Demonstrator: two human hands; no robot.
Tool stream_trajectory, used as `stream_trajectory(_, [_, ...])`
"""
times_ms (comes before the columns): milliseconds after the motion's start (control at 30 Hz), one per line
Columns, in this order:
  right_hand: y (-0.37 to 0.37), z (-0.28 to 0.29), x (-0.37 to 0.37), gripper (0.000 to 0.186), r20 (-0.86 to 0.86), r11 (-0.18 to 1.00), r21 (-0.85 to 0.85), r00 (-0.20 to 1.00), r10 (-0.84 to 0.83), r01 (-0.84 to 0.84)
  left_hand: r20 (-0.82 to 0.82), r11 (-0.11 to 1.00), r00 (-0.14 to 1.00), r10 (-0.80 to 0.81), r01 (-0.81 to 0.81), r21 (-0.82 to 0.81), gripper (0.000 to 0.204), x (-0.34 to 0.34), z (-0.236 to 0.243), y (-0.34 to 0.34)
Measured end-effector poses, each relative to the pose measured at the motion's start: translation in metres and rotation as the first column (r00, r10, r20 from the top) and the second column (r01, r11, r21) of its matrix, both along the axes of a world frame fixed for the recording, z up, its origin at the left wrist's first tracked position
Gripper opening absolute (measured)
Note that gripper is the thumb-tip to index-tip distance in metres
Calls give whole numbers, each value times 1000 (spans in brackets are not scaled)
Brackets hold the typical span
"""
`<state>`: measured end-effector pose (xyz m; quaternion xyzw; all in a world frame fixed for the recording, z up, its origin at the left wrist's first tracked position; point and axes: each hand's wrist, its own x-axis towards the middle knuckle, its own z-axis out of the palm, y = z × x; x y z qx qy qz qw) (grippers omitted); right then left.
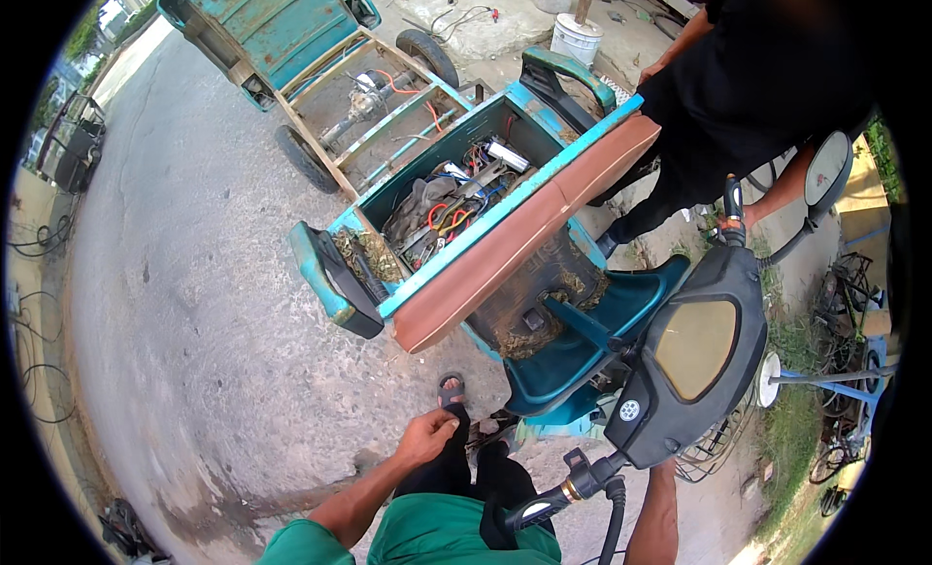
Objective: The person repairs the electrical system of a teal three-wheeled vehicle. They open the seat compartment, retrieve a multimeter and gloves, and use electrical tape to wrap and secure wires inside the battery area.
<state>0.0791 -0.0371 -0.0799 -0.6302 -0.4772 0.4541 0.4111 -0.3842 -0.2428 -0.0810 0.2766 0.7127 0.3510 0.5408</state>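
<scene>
My left hand (pixel 427 439) hangs beside my left thigh, fingers curled in a loose fist; nothing shows in it. My right forearm (pixel 655 516) reaches up behind the front cowl (pixel 689 356) of an electric cargo tricycle, which hides the right hand. Nearest me is the handlebar grip (pixel 539 510). Beyond the cowl, a brown padded seat (pixel 529 235) is tipped up on edge. Behind it, the open teal seat box (pixel 388 201) holds pliers with red handles (pixel 439 217), a grey rag (pixel 419 204), wires and a silver cylinder (pixel 507 155).
A co-worker in black (pixel 748 89) stands at the far right, one hand by the other handlebar grip (pixel 733 201). Behind the box are the bare frame, a rear axle (pixel 359 109) and the tipped cargo bed (pixel 267 26). White bucket (pixel 577 41) at the back; parked bicycles (pixel 845 313) right.
</scene>
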Motion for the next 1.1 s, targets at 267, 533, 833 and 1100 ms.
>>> stream_trajectory(267, [27,78,-82,29,487,948,243,871,64,-206,-21,970,979,203,-204,-131,28,21,23,-104])
stream_trajectory(533, [28,15,-49,33,-165,962,239,982,-92,130,-20,939,955,297,-295,-175,28,-55,38,-147])
stream_trajectory(833, [-23,3,-10,39,317,954,115,900,-299,276,-105,930,951,292,-307,-200,26,-264,58,-179])
stream_trajectory(1100, [-63,16,11,42,78,904,-209,928,-364,373,-189,950,936,297,-310,-43,22,-409,74,-84])
